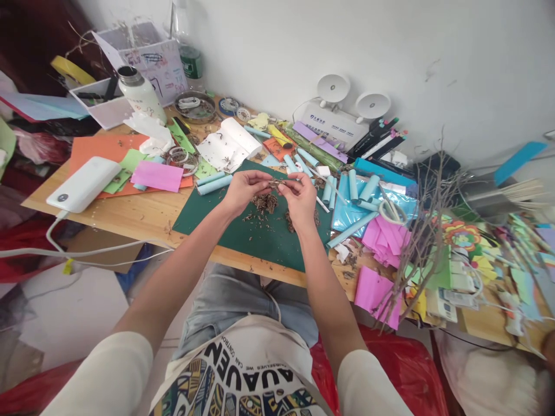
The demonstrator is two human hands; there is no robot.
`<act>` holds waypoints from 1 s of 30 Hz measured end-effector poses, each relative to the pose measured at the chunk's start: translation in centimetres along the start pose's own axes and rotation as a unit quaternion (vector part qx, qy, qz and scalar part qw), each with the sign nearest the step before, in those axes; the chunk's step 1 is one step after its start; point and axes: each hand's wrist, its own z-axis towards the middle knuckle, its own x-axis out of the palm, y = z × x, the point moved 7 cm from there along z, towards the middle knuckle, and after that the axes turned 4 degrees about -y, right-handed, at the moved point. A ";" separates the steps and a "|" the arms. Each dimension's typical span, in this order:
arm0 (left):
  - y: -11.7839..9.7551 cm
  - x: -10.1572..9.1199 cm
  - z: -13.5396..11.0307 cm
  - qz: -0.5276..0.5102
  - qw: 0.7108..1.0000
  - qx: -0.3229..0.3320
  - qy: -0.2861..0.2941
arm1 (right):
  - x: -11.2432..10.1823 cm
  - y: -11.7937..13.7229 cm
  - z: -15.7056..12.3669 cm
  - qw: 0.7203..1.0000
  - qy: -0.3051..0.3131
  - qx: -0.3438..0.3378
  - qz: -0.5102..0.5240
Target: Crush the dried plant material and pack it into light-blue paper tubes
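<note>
Printed shirt point(243, 375) foremost; we see left hand point(243, 192) and right hand point(302, 199) together, pinching a brown fragment point(274, 183); beneath, 2 crumbly heaps point(265, 203) appear done, this piece remaining.

Shreds point(265, 203) on mat point(277, 248), twigs point(427, 231) right
</note>
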 end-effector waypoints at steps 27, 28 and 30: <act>0.6 -0.6 0.5 0.192 0.978 0.069 0.034 | 1.1 -1.8 -1.8 0.999 -0.027 -0.020 0.007; 0.6 -0.6 0.4 0.189 0.979 0.066 0.037 | 1.1 -2.2 -1.8 0.999 -0.031 -0.003 0.017; 0.6 -0.4 0.2 0.142 0.988 0.049 0.037 | 1.0 -2.9 -1.6 0.998 -0.035 0.030 0.045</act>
